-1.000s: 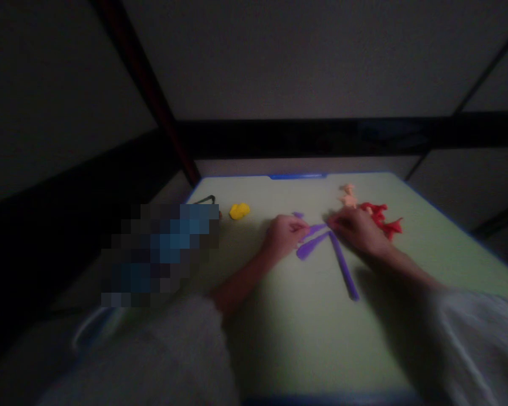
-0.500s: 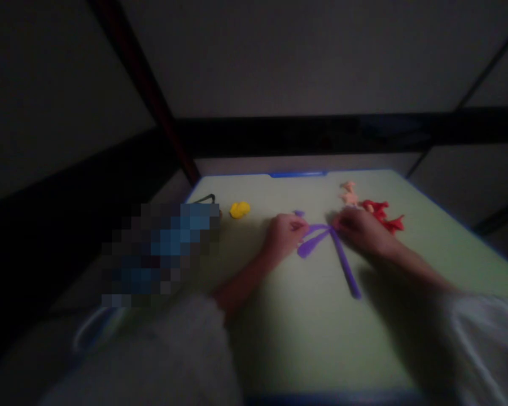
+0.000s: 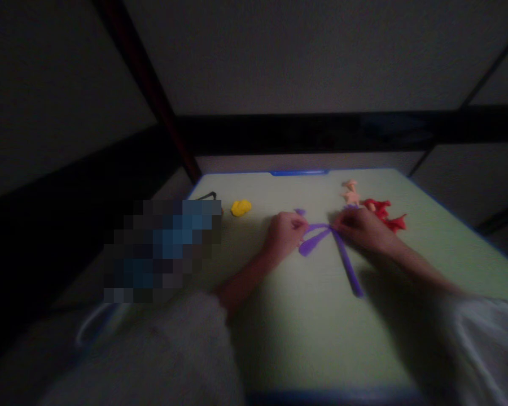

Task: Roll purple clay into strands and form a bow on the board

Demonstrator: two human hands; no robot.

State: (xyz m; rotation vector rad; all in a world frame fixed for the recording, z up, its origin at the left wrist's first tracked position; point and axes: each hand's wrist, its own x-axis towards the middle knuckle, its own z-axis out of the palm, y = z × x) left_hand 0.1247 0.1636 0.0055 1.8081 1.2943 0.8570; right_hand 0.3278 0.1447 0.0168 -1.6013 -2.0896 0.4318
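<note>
A purple strip of what looks like modelling clay (image 3: pixel 349 265) lies on the pale table, with a loop and a flattened tail bent toward the left. My left hand (image 3: pixel 285 234) is closed in a pinch on the loop's left end. At the point where the purple pieces meet, the fingertips of my right hand (image 3: pixel 358 228) are pinched together on the strip. Just beyond my left hand sits a small purple bit (image 3: pixel 300 212). Blur hides the fine detail at the fingertips.
A yellow lump (image 3: pixel 241 207) rests at the back left of the table (image 3: pixel 313 338). Red pieces (image 3: pixel 395 223) and a peach-coloured piece (image 3: pixel 352 195) lie behind my right hand. A pixelated patch covers something along the left edge. A wall stands behind.
The view has shifted very slightly. Both hands keep their pinch on the purple clay strip, and its shape looks the same.
</note>
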